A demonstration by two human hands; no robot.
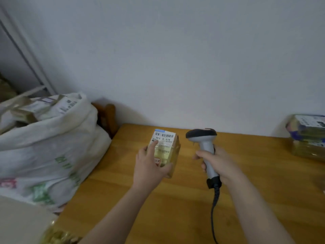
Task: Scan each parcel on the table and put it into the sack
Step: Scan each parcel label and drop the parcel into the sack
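Observation:
My left hand (149, 166) grips a small yellowish parcel (167, 148) wrapped in clear tape, its white barcode label facing up, just above the wooden table (175, 208). My right hand (216, 162) holds the handle of a grey barcode scanner (204, 138), whose dark head points left toward the parcel's label. A black cable hangs from the scanner's base. A white woven sack (52, 150) stands open to the left of the table, with several parcels showing at its mouth.
More taped parcels (307, 134) are stacked at the table's right edge against the wall. A wooden chair back (107, 118) shows between the sack and the table. A pale box (19, 224) and a yellowish bundle lie at the bottom left.

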